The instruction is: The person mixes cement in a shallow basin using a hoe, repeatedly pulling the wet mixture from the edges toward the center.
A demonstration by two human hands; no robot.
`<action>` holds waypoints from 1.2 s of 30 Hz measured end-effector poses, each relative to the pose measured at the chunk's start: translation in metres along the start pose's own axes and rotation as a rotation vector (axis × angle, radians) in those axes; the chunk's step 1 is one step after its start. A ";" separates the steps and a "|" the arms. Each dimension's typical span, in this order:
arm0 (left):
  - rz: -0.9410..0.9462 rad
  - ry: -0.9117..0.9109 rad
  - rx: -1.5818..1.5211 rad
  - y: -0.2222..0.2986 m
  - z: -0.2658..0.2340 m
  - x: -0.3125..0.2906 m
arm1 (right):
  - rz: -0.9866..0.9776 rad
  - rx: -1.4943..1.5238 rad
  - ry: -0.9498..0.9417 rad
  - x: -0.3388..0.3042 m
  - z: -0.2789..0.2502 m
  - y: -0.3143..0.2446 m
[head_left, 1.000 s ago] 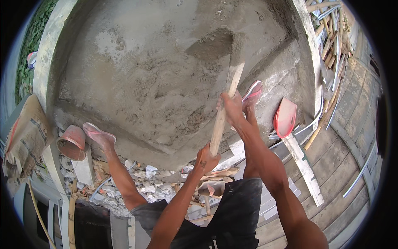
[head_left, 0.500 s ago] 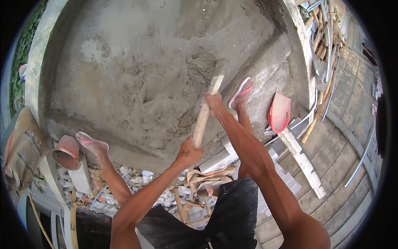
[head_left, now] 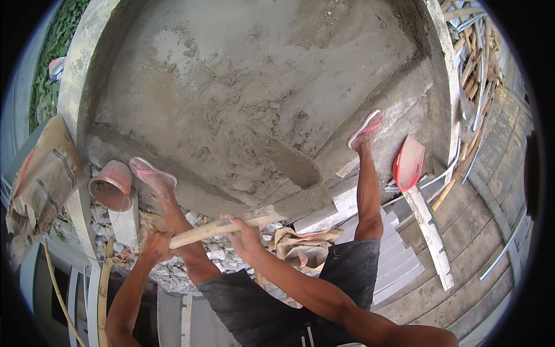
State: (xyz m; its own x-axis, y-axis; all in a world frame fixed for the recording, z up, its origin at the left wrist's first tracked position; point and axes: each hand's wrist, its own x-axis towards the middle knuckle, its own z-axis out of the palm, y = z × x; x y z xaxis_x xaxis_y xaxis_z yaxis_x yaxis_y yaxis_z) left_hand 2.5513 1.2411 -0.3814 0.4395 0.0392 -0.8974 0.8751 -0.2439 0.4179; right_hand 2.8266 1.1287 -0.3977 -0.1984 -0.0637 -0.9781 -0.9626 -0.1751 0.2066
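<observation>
My left hand [head_left: 157, 246] is closed around the butt end of a hoe's pale wooden handle [head_left: 203, 232]. Farther along the same handle, my right hand [head_left: 245, 238] grips it, its fingers partly wrapped. The handle lies nearly level across my legs, its far end at the near edge of the wet grey mortar [head_left: 243, 110]. Mortar coats the tool's head, so its outline is hard to make out. A smooth, straight-sided groove [head_left: 293, 165] runs through the mortar just beyond it.
A low concrete wall [head_left: 87, 63] curves around the mortar. To the left are a reddish bucket [head_left: 113, 186] and a paper sack [head_left: 46, 173]. A red scoop [head_left: 408, 165] with a white handle lies right. Rubble [head_left: 185, 277] and stacked tiles [head_left: 396, 260] lie near my sandalled feet.
Both hands have pulled the hoe back toward me and to the left. Its handle has swung from steep to nearly level, and a groove now shows in the mortar.
</observation>
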 end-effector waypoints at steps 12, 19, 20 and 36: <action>-0.054 0.056 -0.720 0.243 0.046 0.095 | -0.286 -0.295 0.122 0.102 -0.008 -0.194; -0.018 0.007 -0.931 0.359 0.037 0.193 | -0.817 -0.724 0.183 0.044 -0.004 -0.340; 0.022 0.057 -0.949 0.372 0.027 0.215 | -0.911 -0.780 0.208 0.043 0.009 -0.366; -0.210 -0.170 -0.814 0.291 0.008 0.165 | -0.450 -0.595 0.276 0.140 -0.055 -0.264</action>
State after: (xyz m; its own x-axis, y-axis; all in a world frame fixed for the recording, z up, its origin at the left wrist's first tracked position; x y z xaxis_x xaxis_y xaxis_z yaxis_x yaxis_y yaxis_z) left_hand 2.8770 1.1690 -0.4091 0.2724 -0.1561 -0.9494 0.8365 0.5261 0.1535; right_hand 3.0635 1.1118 -0.5875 0.3138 -0.0894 -0.9453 -0.6639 -0.7324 -0.1511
